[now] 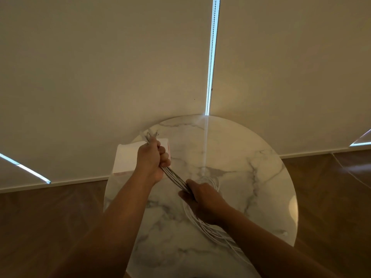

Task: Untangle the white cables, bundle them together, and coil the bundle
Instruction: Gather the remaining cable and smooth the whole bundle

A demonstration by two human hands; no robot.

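Round marble table (261, 167): right half and far rim bare, open to a hand. White box (126, 159) blocks the far-left edge. The taut cable bundle (175, 177), gripped by left hand (152, 160) and right hand (202, 199), bars the centre. Loose loops (210, 231) cover the near side. A blind (120, 77) hangs close behind the table.

The round marble tabletop (251, 157) is carrying looped white cables (210, 232) and a white box (126, 159) at its far-left edge.
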